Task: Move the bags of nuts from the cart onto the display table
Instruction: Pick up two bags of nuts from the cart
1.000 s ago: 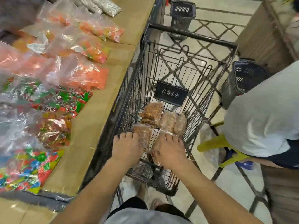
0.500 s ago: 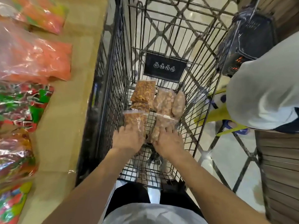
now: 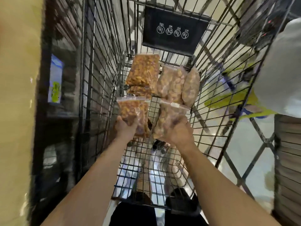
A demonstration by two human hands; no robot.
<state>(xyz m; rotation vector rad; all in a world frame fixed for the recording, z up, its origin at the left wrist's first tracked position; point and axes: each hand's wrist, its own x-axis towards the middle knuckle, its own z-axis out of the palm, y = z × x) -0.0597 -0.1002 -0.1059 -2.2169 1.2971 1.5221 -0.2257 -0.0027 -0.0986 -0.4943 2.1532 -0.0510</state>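
Centre frame, inside the wire cart (image 3: 101, 79): left hand (image 3: 126, 128) grips an orange nut bag (image 3: 133, 110), right hand (image 3: 178, 132) a paler bag (image 3: 171, 116) — neither is on the display table (image 3: 16, 95) at left edge. Several other bags (image 3: 172, 82) lie just above, unmoved.

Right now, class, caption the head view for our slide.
In the wire cart, left hand holds an orange nut bag, right hand a paler bag; more bags lie beyond.

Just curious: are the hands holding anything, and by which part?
Left hand grips the darker nut bag by its bottom end; right hand, the paler bag likewise.
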